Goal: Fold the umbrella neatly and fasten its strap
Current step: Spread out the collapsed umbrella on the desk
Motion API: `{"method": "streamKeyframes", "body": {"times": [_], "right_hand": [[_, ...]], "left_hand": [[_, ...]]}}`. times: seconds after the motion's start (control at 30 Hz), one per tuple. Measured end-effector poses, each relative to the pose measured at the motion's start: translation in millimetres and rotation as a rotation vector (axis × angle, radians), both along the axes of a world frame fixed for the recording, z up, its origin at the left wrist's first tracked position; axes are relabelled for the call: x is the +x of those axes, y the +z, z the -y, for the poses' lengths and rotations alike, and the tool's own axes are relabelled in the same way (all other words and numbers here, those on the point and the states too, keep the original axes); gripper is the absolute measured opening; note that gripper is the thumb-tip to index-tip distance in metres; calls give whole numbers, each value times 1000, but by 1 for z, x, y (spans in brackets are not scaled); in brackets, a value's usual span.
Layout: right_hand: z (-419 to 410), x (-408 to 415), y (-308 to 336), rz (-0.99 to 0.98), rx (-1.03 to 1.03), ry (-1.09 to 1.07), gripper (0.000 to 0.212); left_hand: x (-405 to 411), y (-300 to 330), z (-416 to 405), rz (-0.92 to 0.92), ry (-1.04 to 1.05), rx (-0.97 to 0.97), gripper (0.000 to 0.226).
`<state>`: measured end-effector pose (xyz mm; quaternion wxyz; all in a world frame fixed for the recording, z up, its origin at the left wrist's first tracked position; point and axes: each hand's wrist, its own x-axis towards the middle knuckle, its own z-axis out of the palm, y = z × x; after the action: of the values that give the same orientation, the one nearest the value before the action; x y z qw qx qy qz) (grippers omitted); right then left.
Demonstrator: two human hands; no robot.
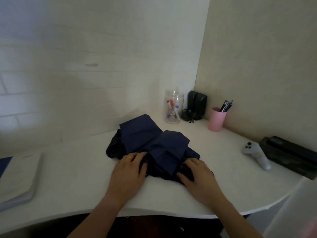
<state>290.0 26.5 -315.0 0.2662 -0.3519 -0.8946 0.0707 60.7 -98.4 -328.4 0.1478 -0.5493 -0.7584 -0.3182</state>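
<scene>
A dark navy umbrella (149, 141) lies collapsed on the white desk (82, 177), its fabric spread in loose, creased flaps. My left hand (128, 174) rests on the near left part of the fabric, fingers together and pressing down; a ring shows on one finger. My right hand (197, 176) lies on the near right part, fingers curled into the dark folds. The strap and the handle are hidden under fabric and hands.
A clear jar of markers (174, 107), a black device with cable (196, 105) and a pink cup of pens (217, 119) stand at the back corner. A white controller (257, 155) and a black box (289, 157) lie at right. A closed notebook (18, 181) lies at left.
</scene>
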Motion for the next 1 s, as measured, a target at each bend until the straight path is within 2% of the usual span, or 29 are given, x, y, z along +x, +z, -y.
{"method": "streamKeyframes", "body": {"times": [0.17, 0.27, 0.33, 0.4, 0.5, 0.6, 0.67, 0.73, 0.87, 1.0], "right_hand": [[12, 2, 7, -170, 50, 19, 27], [22, 6, 18, -361, 127, 5, 26], [26, 10, 24, -466, 114, -48, 18], [27, 13, 30, -504, 86, -65, 12], [36, 16, 49, -480, 217, -3, 32], [45, 20, 71, -514, 271, 119, 35], [50, 28, 80, -562, 271, 151, 29], [54, 39, 83, -667, 206, 129, 22], [60, 45, 81, -928, -149, -44, 24], [58, 34, 71, -799, -495, -119, 31]], "left_hand": [[8, 11, 9, 17, 5, 63, 47], [22, 31, 14, 61, 43, 281, 39], [41, 42, 9, 67, -4, 337, 43], [60, 51, -3, 49, -79, 278, 51], [79, 67, -25, 55, -107, 192, 57], [90, 81, -42, 129, -147, 205, 33], [94, 88, -47, 298, -157, 258, 16], [95, 92, -49, 543, -158, 263, 11], [98, 103, -42, 1141, -247, 298, 17], [97, 108, -30, 1307, -273, 313, 27]]}}
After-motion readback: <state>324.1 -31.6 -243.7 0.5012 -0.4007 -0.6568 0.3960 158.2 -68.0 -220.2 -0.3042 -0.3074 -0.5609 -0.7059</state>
